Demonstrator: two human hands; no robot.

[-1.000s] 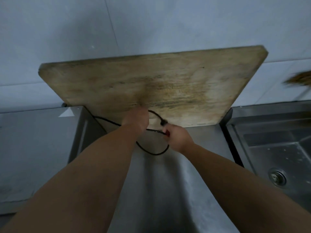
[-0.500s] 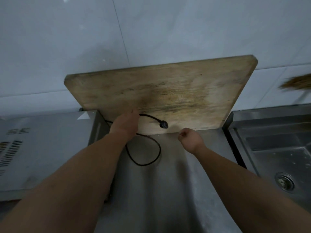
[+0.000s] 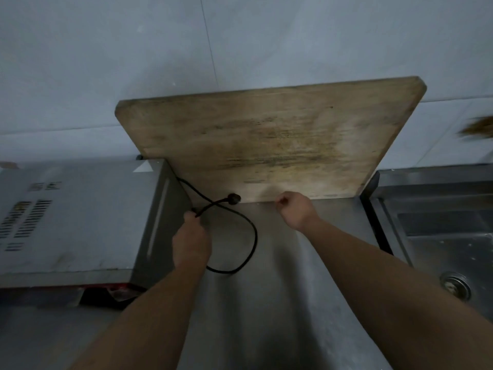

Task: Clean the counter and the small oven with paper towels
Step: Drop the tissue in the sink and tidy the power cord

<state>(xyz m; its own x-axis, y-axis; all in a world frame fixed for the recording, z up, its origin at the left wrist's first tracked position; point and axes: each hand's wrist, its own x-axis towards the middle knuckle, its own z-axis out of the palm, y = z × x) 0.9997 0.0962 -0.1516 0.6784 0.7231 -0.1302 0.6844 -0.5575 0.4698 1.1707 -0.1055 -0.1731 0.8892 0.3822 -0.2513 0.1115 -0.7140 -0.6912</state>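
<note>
The small steel oven (image 3: pixel 80 217) stands at the left of the steel counter (image 3: pixel 280 303), its vented top facing me. A black power cord (image 3: pixel 250 244) runs from behind the oven and loops over the counter, its plug (image 3: pixel 234 198) lying by the foot of the board. My left hand (image 3: pixel 190 241) is closed around the cord just beside the oven's right side. My right hand (image 3: pixel 294 210) hovers with curled fingers at the lower edge of the board, and I see nothing in it. No paper towel is in view.
A large worn wooden cutting board (image 3: pixel 266 140) leans against the white tiled wall (image 3: pixel 133 62) behind the counter. A steel sink (image 3: pixel 448 236) with a round drain (image 3: pixel 454 286) lies at the right. A brown brush-like thing (image 3: pixel 477 129) shows at the right edge.
The view has shifted left, showing more of the oven. My left hand pulled back from the board and now grips the cord. My right hand let go of the cord and moved right.
</note>
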